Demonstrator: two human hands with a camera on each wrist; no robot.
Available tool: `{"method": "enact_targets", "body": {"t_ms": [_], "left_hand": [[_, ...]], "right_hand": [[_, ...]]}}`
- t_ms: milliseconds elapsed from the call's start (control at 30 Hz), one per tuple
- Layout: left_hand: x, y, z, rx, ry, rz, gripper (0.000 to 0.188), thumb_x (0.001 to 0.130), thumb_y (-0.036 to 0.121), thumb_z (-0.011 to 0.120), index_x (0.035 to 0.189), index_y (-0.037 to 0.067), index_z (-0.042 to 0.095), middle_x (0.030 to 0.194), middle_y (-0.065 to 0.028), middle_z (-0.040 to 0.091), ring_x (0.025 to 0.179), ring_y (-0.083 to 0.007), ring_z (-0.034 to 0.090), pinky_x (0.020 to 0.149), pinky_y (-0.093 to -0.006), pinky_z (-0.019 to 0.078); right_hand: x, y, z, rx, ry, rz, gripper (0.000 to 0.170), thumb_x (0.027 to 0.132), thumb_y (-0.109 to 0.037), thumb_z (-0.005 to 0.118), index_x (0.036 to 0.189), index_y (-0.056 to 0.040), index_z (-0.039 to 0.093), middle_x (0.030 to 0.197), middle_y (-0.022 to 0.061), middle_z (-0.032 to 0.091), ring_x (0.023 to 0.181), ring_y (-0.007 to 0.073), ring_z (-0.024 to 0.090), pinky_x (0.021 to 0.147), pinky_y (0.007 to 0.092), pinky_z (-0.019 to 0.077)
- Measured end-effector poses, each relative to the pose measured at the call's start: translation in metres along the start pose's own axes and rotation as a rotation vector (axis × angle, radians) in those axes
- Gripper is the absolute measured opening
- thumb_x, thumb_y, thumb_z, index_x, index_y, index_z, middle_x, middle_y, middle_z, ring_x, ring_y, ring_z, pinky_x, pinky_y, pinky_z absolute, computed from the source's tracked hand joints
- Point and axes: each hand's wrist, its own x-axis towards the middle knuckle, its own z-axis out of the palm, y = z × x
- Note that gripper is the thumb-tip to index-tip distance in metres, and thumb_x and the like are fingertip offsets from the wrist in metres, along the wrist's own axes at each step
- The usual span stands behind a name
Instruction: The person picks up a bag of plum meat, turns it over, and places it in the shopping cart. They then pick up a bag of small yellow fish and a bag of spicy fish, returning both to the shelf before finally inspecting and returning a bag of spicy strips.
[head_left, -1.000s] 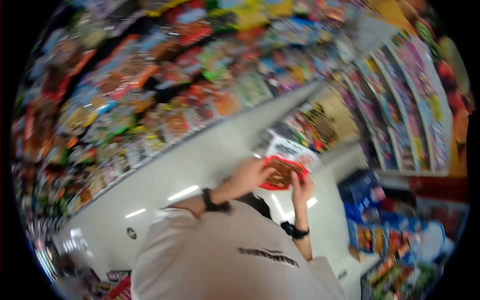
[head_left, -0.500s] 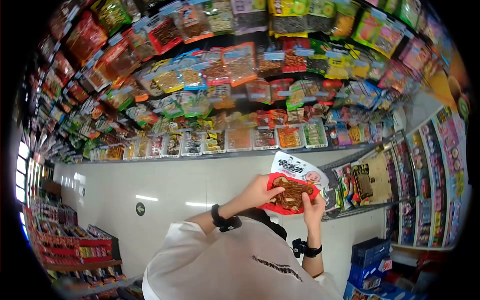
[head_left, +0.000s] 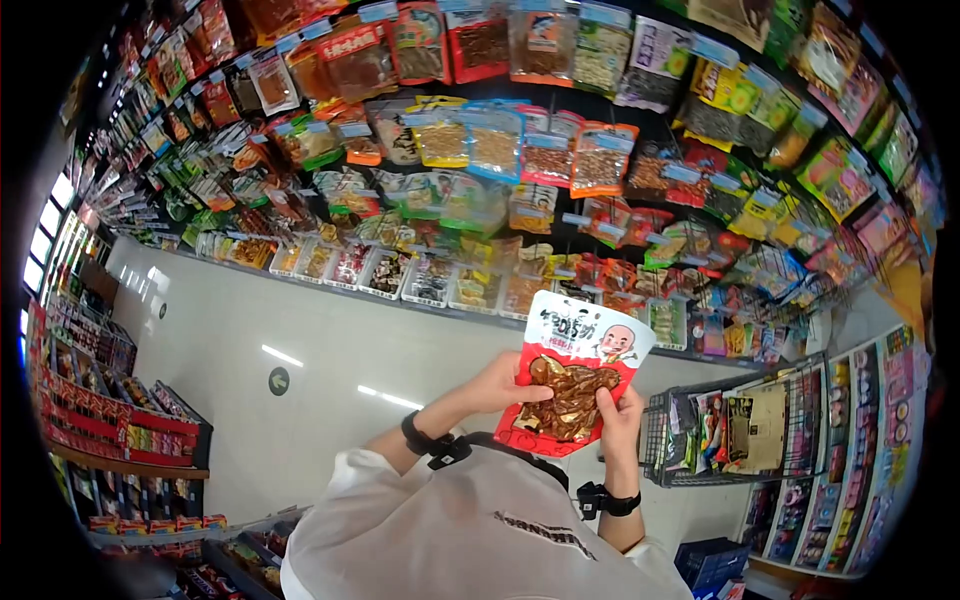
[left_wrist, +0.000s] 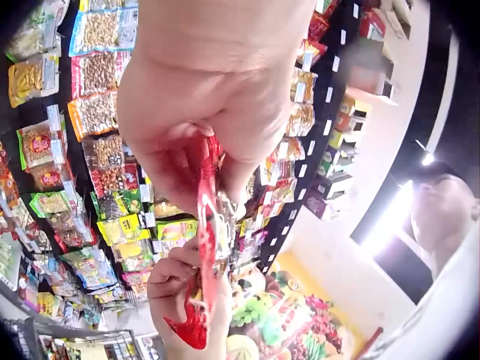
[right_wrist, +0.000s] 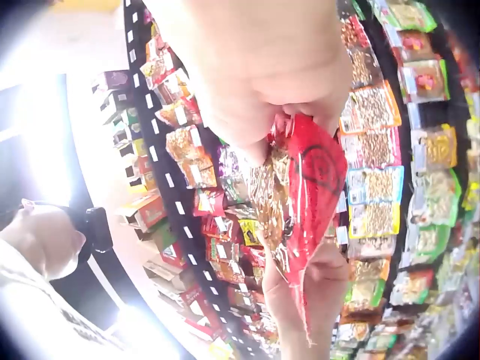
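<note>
A red and white snack bag (head_left: 570, 395) with brown pieces behind a clear window is held up in front of the body. A cartoon bald figure and dark lettering fill its white top. My left hand (head_left: 500, 383) grips the bag's left edge, thumb across the front. On the opposite edge, my right hand (head_left: 621, 425) pinches it with the thumb over the window. Seen edge-on in the left wrist view, the red bag (left_wrist: 206, 247) sits between thumb and fingers of the left hand (left_wrist: 210, 112). The right wrist view shows the right hand (right_wrist: 262, 82) pinching its edge.
Racks of hanging snack bags (head_left: 490, 140) rise ahead, with a row of white bins (head_left: 427, 280) along the bottom shelf. A loaded shopping cart (head_left: 740, 430) stands at the right, near a side shelf (head_left: 845, 440). Red display cases (head_left: 120, 425) are at the left.
The view steadied from blur and turned, so shelves and cart shifted in frame. The bag is raised and tilted to face the head camera more; both hands keep hold of it.
</note>
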Motion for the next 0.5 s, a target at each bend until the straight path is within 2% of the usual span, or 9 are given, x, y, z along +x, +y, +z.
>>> {"method": "enact_targets", "body": {"t_ms": [133, 200, 267, 333, 400, 467, 500], "left_hand": [[-0.039, -0.008, -0.057, 0.014, 0.155, -0.052, 0.029, 0.089, 0.005, 0.070, 0.117, 0.000, 0.062, 0.102, -0.0031, 0.068, 0.092, -0.0085, 0.062, 0.081, -0.0267, 0.0520], [-0.061, 0.000, -0.081, 0.063, 0.228, -0.145, 0.027, 0.089, 0.005, 0.070, 0.114, 0.000, 0.063, 0.099, -0.0029, 0.069, 0.089, -0.0081, 0.062, 0.078, -0.0264, 0.0522], [-0.074, 0.017, -0.095, 0.172, 0.356, -0.148, 0.020, 0.089, 0.005, 0.070, 0.108, -0.001, 0.066, 0.093, -0.0021, 0.070, 0.088, -0.0071, 0.062, 0.078, -0.0261, 0.0522], [-0.085, 0.016, -0.112, 0.251, 0.442, -0.168, 0.018, 0.089, 0.005, 0.069, 0.106, -0.001, 0.067, 0.091, -0.0017, 0.070, 0.086, -0.0065, 0.062, 0.077, -0.0258, 0.0521], [-0.095, 0.010, -0.130, 0.218, 0.409, -0.095, 0.019, 0.090, 0.006, 0.069, 0.108, -0.002, 0.066, 0.091, -0.0007, 0.070, 0.083, -0.0057, 0.060, 0.074, -0.0263, 0.0511], [-0.102, 0.030, -0.140, 0.122, 0.341, -0.204, 0.019, 0.095, 0.011, 0.064, 0.109, -0.002, 0.067, 0.093, 0.0005, 0.069, 0.084, -0.0055, 0.059, 0.074, -0.0259, 0.0497], [-0.107, 0.024, -0.145, 0.060, 0.334, -0.217, 0.021, 0.097, 0.013, 0.062, 0.110, -0.002, 0.067, 0.093, 0.0003, 0.069, 0.083, -0.0053, 0.059, 0.075, -0.0250, 0.0493]], "right_hand": [[0.008, 0.024, 0.064, 0.029, -0.045, 0.055, 0.020, 0.094, -0.009, 0.066, 0.111, 0.0025, 0.066, 0.100, 0.0030, 0.070, 0.089, 0.0073, 0.061, 0.080, 0.0244, 0.0487], [0.012, 0.031, 0.093, -0.130, -0.076, 0.020, 0.024, 0.095, -0.012, 0.067, 0.113, 0.0036, 0.065, 0.104, 0.0042, 0.069, 0.090, 0.0090, 0.061, 0.081, 0.0262, 0.0491], [0.014, 0.025, 0.129, -0.254, -0.049, -0.001, 0.018, 0.093, -0.009, 0.068, 0.106, 0.0037, 0.068, 0.095, 0.0004, 0.068, 0.084, 0.0062, 0.057, 0.075, 0.0244, 0.0484], [0.021, 0.024, 0.154, -0.416, -0.091, -0.065, 0.023, 0.091, -0.007, 0.068, 0.111, 0.0039, 0.068, 0.090, -0.0001, 0.070, 0.080, 0.0043, 0.056, 0.071, 0.0234, 0.0490], [0.028, 0.034, 0.160, -0.466, -0.100, 0.004, 0.020, 0.092, -0.009, 0.067, 0.109, 0.0030, 0.069, 0.089, -0.0019, 0.069, 0.079, 0.0039, 0.056, 0.070, 0.0232, 0.0484], [0.036, 0.026, 0.174, -0.419, -0.099, 0.071, 0.021, 0.093, -0.011, 0.067, 0.109, 0.0028, 0.069, 0.088, -0.0027, 0.068, 0.078, 0.0040, 0.055, 0.070, 0.0231, 0.0480], [0.037, 0.025, 0.178, -0.351, -0.120, 0.117, 0.022, 0.093, -0.011, 0.067, 0.110, 0.0029, 0.068, 0.089, -0.0023, 0.068, 0.079, 0.0039, 0.056, 0.071, 0.0229, 0.0480]]}}
